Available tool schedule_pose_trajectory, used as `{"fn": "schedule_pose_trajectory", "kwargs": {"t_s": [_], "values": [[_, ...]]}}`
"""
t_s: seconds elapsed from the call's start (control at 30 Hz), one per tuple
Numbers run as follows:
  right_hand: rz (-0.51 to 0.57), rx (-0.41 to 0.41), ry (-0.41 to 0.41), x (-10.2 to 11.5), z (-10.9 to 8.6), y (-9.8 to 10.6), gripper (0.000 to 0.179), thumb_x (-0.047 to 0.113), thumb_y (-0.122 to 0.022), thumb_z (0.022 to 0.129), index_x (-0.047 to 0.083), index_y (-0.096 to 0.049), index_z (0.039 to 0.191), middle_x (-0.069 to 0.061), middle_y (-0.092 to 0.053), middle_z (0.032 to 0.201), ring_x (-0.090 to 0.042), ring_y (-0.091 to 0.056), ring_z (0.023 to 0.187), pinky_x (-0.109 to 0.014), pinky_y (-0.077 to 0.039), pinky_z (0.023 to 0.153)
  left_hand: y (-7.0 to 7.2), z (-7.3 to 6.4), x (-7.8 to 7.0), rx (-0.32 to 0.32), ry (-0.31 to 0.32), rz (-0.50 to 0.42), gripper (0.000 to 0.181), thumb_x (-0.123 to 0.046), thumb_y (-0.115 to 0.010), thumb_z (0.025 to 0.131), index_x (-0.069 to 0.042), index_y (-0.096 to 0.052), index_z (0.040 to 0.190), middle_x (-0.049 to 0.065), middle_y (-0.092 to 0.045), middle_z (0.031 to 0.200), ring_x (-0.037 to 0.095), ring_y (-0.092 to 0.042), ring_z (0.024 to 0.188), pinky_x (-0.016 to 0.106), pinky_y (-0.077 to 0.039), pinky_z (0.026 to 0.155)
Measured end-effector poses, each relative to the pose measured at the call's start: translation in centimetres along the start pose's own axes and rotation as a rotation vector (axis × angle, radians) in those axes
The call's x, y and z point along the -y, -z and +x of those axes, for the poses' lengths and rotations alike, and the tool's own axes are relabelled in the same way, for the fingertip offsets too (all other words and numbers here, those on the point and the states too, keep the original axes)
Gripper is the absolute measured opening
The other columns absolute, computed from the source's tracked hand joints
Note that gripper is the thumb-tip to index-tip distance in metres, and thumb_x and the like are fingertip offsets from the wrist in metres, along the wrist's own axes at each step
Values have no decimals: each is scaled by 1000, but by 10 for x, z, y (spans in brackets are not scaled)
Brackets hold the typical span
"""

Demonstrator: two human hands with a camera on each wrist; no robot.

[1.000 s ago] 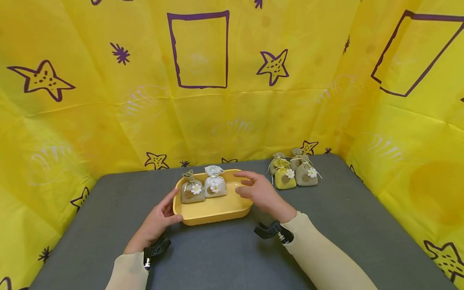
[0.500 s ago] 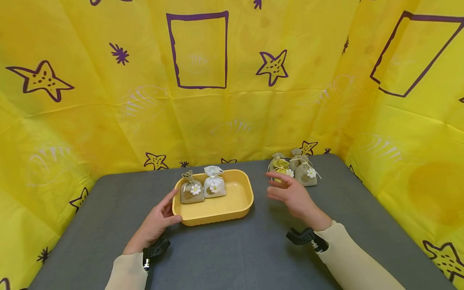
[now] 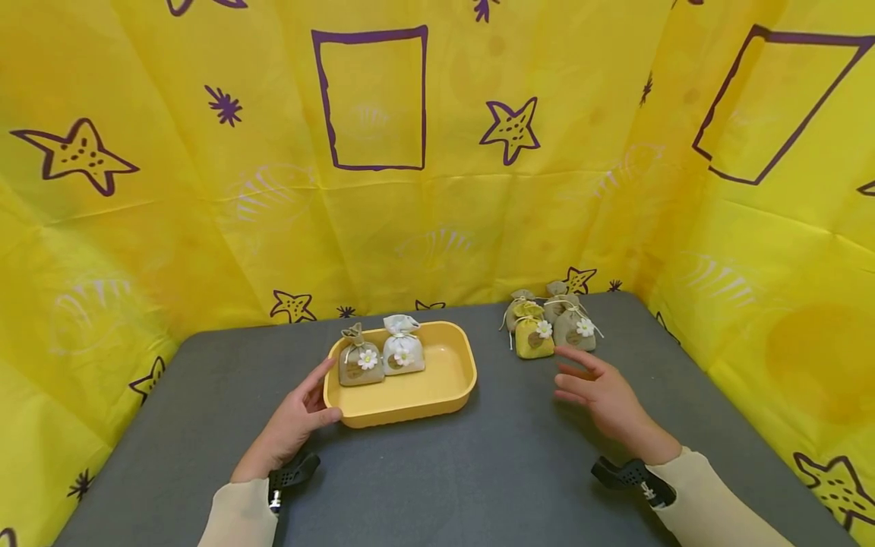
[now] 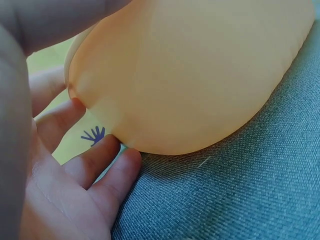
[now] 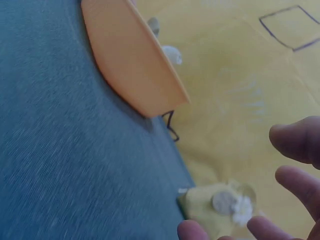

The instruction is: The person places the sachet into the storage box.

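A yellow plastic tray (image 3: pixel 447 372) with rounded corners stands on the grey table. My left hand (image 3: pixel 290 425) holds its left end, thumb at the front corner and fingers along the side; the left wrist view shows fingertips against the tray wall (image 4: pixel 175 90). Inside, at the left, a brown sachet bag (image 3: pixel 360 368) and a white sachet bag (image 3: pixel 403 355) sit side by side, each with a white flower. My right hand (image 3: pixel 608 399) is over the table with fingers spread and nothing in them. Just beyond its fingertips is a yellow sachet bag (image 3: pixel 533 340).
Behind and beside the yellow bag, several beige sachet bags (image 3: pixel 574 330) are grouped at the table's back right. Yellow cloth (image 3: pixel 369 228) with purple drawings hangs along the back and both sides. The grey table (image 3: pixel 437 486) spreads in front of the tray.
My right hand has moved from the tray's right end rightward, passing in front of the bag group, and is now at its near right. The left hand and tray have stayed put.
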State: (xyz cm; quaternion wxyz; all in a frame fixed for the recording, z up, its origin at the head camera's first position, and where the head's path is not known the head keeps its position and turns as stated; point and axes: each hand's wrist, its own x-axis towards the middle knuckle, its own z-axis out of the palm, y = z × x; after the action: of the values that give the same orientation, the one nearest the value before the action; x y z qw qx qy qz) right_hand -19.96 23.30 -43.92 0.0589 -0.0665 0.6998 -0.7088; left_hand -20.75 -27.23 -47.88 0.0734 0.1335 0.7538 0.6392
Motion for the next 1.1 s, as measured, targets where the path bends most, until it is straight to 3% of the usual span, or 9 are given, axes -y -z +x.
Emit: {"fn": "schedule_pose_trajectory", "kwargs": {"t_s": [0.33, 0.6, 0.83, 1.1], "values": [[39, -30, -40, -15, -15, 28, 57, 11, -63, 99, 3, -41, 151, -22, -17, 159, -41, -27, 140, -48, -50, 94, 0, 1, 2, -3, 6, 10, 85, -8, -71, 94, -19, -20, 161, 13, -8, 165, 38, -23, 145, 20, -38, 100], [116, -43, -78, -16, -17, 52, 65, 14, -58, 103, 8, -24, 158, -23, -2, 161, -43, -9, 143, -46, -52, 93, 0, 1, 3, -2, 1, 3, 85, -7, -71, 94, -18, -19, 161, 13, -8, 165, 38, -24, 145, 21, -39, 100], [138, -44, -75, -22, 2, 74, 75, 13, -56, 103, 9, -8, 161, -22, 11, 162, -44, -3, 145, -49, -51, 94, 1, 0, 4, -6, 3, 13, 85, -7, -70, 94, -19, -20, 161, 12, -7, 165, 37, -23, 145, 19, -38, 99], [148, -33, -55, -29, 32, 82, 79, 11, -59, 102, 11, -6, 161, -17, 15, 162, -41, 3, 146, -48, -50, 95, 0, -1, 1, -11, 4, 17, 85, -8, -71, 94, -18, -20, 161, 13, -8, 165, 37, -23, 145, 19, -38, 99]]}}
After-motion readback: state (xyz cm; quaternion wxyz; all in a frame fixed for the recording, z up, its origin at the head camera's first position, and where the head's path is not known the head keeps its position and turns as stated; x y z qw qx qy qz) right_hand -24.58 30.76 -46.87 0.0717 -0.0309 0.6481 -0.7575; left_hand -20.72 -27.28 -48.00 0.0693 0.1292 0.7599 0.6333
